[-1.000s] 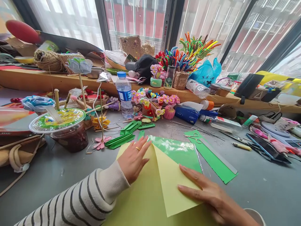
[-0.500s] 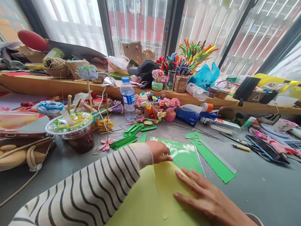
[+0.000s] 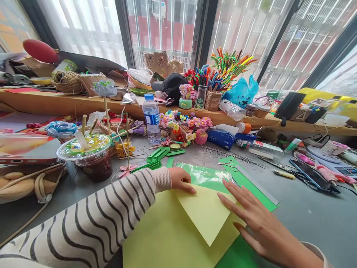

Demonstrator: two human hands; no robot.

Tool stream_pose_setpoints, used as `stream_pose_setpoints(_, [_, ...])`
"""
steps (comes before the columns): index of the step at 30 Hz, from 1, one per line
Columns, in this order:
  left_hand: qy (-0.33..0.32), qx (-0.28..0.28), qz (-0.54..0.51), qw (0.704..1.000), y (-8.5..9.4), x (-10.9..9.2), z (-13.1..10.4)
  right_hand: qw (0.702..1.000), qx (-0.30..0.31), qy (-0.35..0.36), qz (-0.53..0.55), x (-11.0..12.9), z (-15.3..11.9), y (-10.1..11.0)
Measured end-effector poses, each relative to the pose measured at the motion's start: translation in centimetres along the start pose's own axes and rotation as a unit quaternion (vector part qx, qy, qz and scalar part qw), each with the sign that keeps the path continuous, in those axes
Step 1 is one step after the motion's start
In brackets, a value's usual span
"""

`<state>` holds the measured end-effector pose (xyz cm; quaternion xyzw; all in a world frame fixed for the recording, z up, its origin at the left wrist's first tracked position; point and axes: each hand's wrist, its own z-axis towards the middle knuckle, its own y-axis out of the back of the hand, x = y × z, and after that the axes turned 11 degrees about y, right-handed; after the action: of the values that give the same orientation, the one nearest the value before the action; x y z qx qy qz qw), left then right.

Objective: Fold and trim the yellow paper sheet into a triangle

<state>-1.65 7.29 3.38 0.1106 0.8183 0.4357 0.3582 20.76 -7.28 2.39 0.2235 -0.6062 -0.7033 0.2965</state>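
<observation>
A large sheet of yellow paper [image 3: 156, 227] lies before me with its far part folded over toward me. The folded flap [image 3: 208, 214] comes to a point and stands slightly raised, casting a shadow on the sheet. At the fold's left end, my left hand [image 3: 181, 180] is closed on the paper, thumb on top. My right hand [image 3: 251, 216] has its fingers stretched and spread, with fingertips at the flap's right edge. Under the yellow paper shows green paper [image 3: 240, 253]. Just beyond the fold lies a clear plastic sleeve [image 3: 205, 174] over green.
To the right lie scissors [image 3: 229, 164] and a grey ruler [image 3: 255, 184] on a green strip. Folded green paper pieces [image 3: 158, 153], a water bottle [image 3: 152, 119] and a lidded drink cup [image 3: 93, 163] stand or lie left. A phone [image 3: 314, 175] is far right.
The yellow flap has lifted and turned, its tip now pointing down toward me. My left hand has shifted left along the fold; my right hand has moved slightly up and right, exposing green paper below.
</observation>
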Motion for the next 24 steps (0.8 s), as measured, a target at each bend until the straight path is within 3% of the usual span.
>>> stream_pose_setpoints(5, [0.038, -0.075, -0.081, 0.993, 0.3, 1.5, -0.9, 0.978, -0.090, -0.170, 0.083, 0.2, -0.5, -1.3])
stream_pose_setpoints(9, [0.074, -0.128, -0.138, 0.979, 0.4, 1.8, -1.6, 0.879, -0.178, -0.346, 0.275, 0.0, 0.5, -2.1])
stream_pose_setpoints(11, [0.093, -0.146, -0.165, 0.971, 0.3, 1.6, -2.0, 0.824, -0.196, -0.356, 0.394, -0.1, 1.5, -2.2])
stream_pose_setpoints(14, [0.118, -0.163, -0.200, 0.959, -0.3, 1.2, -2.5, 0.769, -0.204, -0.333, 0.505, -0.4, 3.3, -2.2])
stream_pose_setpoints(19, [0.144, -0.178, -0.237, 0.944, -1.2, 1.2, -3.3, 0.741, -0.233, -0.373, 0.508, -0.3, 5.7, -2.3])
stream_pose_setpoints(24, [0.154, -0.184, -0.259, 0.935, -2.1, 1.2, -3.9, 0.693, -0.271, -0.397, 0.537, 0.1, 6.3, -2.4])
